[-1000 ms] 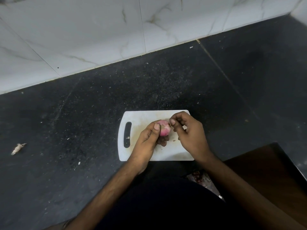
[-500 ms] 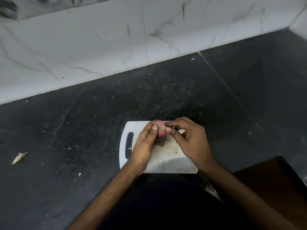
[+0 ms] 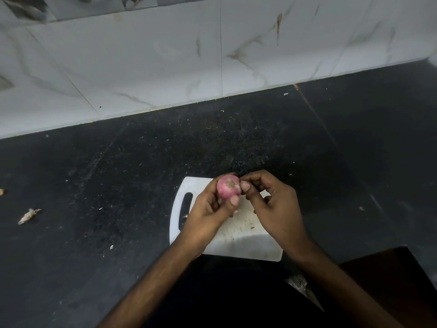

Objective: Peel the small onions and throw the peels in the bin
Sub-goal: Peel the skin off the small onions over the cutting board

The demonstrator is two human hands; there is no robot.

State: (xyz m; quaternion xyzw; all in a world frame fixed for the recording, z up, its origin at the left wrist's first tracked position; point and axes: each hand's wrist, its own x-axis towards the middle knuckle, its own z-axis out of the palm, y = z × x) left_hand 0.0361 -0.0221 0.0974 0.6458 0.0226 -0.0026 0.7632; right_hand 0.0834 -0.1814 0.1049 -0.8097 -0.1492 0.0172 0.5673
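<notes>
peeling w/ both hands over the white cutting board (image 3: 246, 247): left hand (image 3: 208, 211) cradles the small onion (image 3: 229, 188), thumb curled under its near side, other fingers wrapped behind it. onion sits between the left fingertips and the right thumb, root end facing up toward the camera. right hand (image 3: 274, 204) has thumb + forefinger pressed together at the onion's right edge, pinching what looks like a flap of skin; too small to be sure. other right fingers curl loosely, holding nothing.

to do it well, imo: keep the left grip firm but not crushing, nail under the dry layer at the root end, pull the strip away from the left thumb, then turn the onion a bit for the next strip. keep it over the board so bits land there. a loose peel (image 3: 28, 215) lies on the dark counter (image 3: 118, 185), well left of the left hand, & needs binning later. no bin in view.
</notes>
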